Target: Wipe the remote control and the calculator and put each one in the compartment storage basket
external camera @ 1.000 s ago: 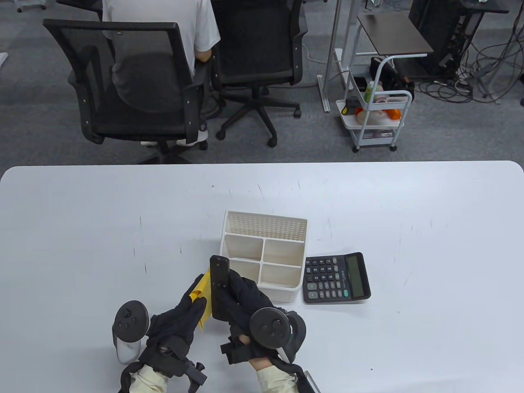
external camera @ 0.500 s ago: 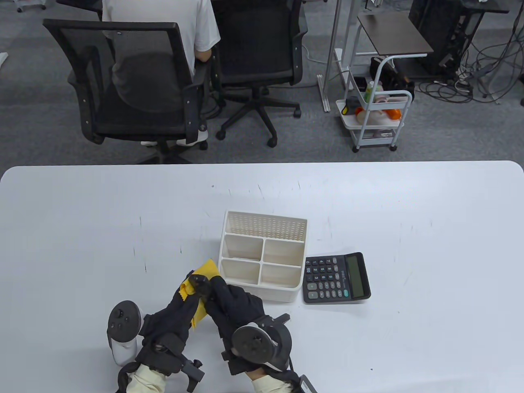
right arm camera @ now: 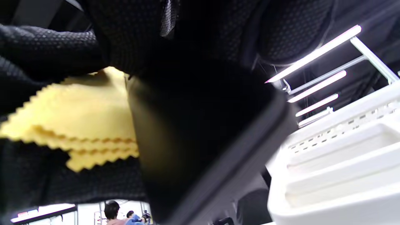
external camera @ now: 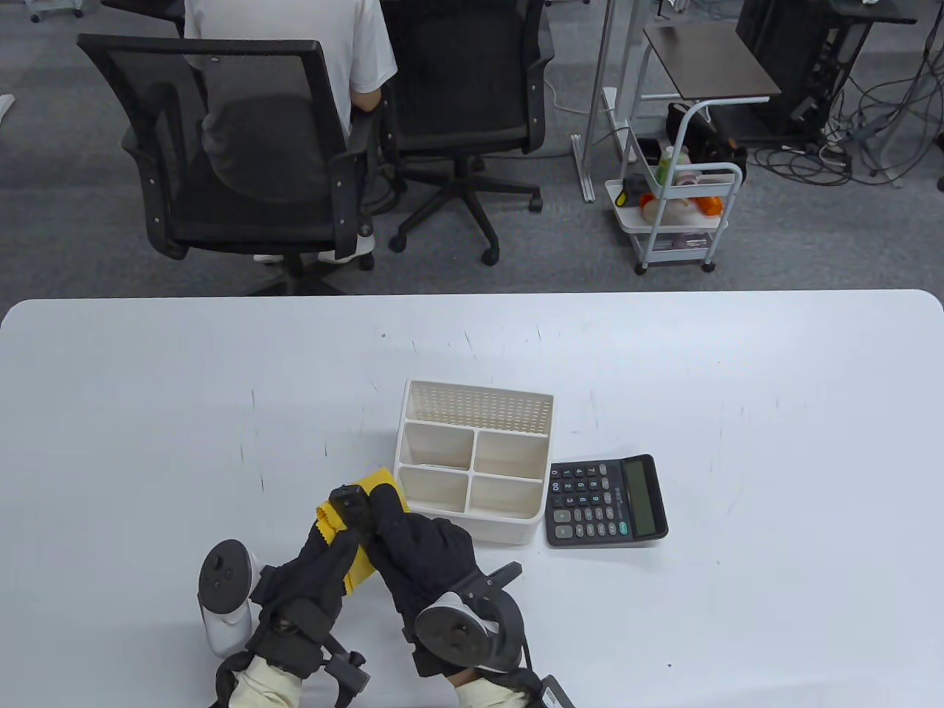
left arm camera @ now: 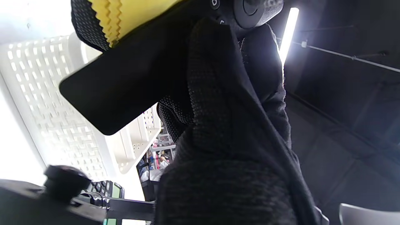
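The black remote control (external camera: 349, 506) is held just left of the white compartment basket (external camera: 479, 402), with only its end showing in the table view. My right hand (external camera: 402, 535) grips it from the right. My left hand (external camera: 332, 549) presses a folded yellow cloth (external camera: 360, 562) against its left side. The left wrist view shows the remote's (left arm camera: 125, 78) plain back with the cloth (left arm camera: 134, 12) above it. In the right wrist view the cloth (right arm camera: 87, 118) lies against the remote (right arm camera: 203, 125). The black calculator (external camera: 606, 500) lies flat on the table, touching the basket's right side.
The basket's four front compartments and its long back one hold nothing. The white table (external camera: 737, 398) spreads wide on both sides. Beyond its far edge stand office chairs (external camera: 243, 147), one with a seated person, and a small white cart (external camera: 675, 214).
My right hand turned the remote from standing face-up to tilted left and low, so only its end shows. The cloth and left hand stayed against it. Both hands shifted slightly left.
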Action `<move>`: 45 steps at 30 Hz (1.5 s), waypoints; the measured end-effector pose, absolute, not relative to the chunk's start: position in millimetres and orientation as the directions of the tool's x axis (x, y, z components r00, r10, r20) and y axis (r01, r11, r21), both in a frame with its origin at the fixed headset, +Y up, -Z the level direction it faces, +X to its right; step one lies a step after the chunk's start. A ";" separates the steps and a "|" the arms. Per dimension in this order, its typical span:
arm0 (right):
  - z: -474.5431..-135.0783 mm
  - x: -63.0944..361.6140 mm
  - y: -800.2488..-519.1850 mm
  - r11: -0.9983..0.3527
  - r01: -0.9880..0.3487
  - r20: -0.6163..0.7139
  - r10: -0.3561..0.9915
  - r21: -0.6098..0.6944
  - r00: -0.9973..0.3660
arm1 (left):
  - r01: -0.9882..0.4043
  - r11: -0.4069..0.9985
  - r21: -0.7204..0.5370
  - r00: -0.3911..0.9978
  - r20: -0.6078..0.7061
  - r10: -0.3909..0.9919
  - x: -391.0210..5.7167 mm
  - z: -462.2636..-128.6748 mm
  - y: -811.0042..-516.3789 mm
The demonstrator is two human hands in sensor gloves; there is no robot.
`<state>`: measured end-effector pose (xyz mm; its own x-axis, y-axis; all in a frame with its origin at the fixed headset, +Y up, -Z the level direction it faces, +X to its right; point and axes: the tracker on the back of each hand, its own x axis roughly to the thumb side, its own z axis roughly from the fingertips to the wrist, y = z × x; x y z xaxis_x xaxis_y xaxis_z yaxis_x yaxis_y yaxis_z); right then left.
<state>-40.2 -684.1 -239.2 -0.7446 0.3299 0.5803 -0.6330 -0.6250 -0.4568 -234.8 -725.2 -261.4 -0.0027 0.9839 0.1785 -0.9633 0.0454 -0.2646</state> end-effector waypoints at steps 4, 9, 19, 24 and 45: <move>-240.7 -46.4 -689.5 -0.700 -0.551 0.549 0.267 -0.454 -0.792 | -0.961 0.005 -0.275 -0.034 0.138 0.990 -235.7 -261.8 -728.1; -239.0 -53.7 -691.5 -0.767 -0.517 0.574 0.243 -0.380 -0.782 | -0.942 -0.120 -0.314 -0.157 0.094 0.983 -237.7 -264.1 -733.8; -245.7 -53.6 -698.5 -0.754 -0.616 0.566 0.412 -0.228 -0.714 | -0.953 -0.056 -0.299 -0.102 0.141 0.985 -239.1 -262.4 -727.6; -248.0 -45.7 -695.6 -0.723 -0.621 0.535 0.410 -0.302 -0.739 | -0.957 -0.012 -0.288 -0.061 0.161 0.985 -241.4 -263.2 -723.1; -239.7 -63.5 -698.9 -0.841 -0.464 0.660 0.183 -0.278 -0.729 | -0.968 -0.108 -0.226 -0.157 0.213 0.964 -249.2 -262.4 -721.2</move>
<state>-63.5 -698.9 -239.7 -0.7286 0.1831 0.6600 -0.4636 -0.8412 -0.2783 -249.2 -721.2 -262.4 -0.1574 0.9642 0.2133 -0.9681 -0.1081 -0.2258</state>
